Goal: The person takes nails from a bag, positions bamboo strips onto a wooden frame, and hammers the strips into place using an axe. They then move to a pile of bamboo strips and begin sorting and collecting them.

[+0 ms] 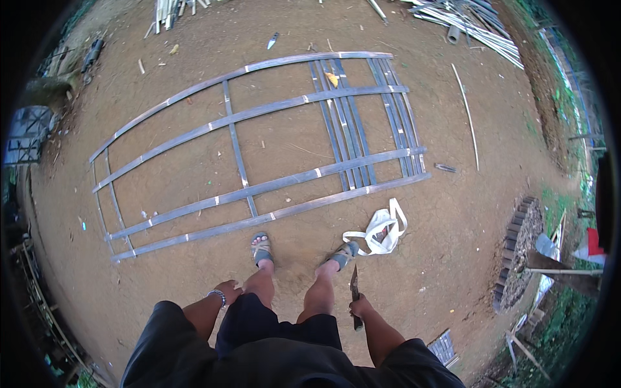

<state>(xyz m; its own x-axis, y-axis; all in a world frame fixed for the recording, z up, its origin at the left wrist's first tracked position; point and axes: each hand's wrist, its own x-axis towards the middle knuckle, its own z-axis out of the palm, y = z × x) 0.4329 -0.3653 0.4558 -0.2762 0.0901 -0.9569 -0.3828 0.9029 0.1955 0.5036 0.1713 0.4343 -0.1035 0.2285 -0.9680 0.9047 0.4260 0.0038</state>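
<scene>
In my right hand (360, 306), closed around its handle, is a machete (354, 282) with a dark blade pointing away from me. My left hand (229, 292), with a bracelet at the wrist, hangs beside my left thigh near the hem of my dark shorts. Its fingers look loosely apart and nothing shows in them. Beyond my sandalled feet a large frame of split bamboo strips (220, 202) lies flat on the bare soil. Several shorter cross strips (343, 123) sit close together toward its right end. A white bag (383, 234) lies next to my right foot, its mouth open.
Bamboo poles (479, 32) are piled at the far right, with more pieces (169, 11) at the far left. A thin stick (467, 116) and a short dark piece (446, 167) lie right of the frame. A bordered mound (517, 255) stands at right.
</scene>
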